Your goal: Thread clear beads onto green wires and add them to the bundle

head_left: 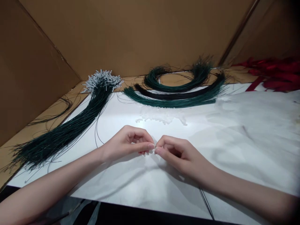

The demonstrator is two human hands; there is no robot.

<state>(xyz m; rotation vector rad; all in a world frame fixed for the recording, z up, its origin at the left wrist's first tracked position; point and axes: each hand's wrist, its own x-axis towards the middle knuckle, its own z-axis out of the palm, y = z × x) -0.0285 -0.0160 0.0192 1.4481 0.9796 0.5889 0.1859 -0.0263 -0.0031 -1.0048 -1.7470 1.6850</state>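
My left hand and my right hand meet fingertip to fingertip over the white sheet. Both are pinched closed on something tiny between the fingertips that I cannot make out. A thin dark cord runs from under my right wrist toward the near table edge. A small heap of clear plastic pieces lies just beyond my hands. A long bundle of dark green cords tipped with white pieces lies to the left.
Curved bundles of green and dark cords lie at the back of the sheet. Red ribbons are piled at the far right. Brown cardboard walls enclose the back and left. A black table edge runs along the front.
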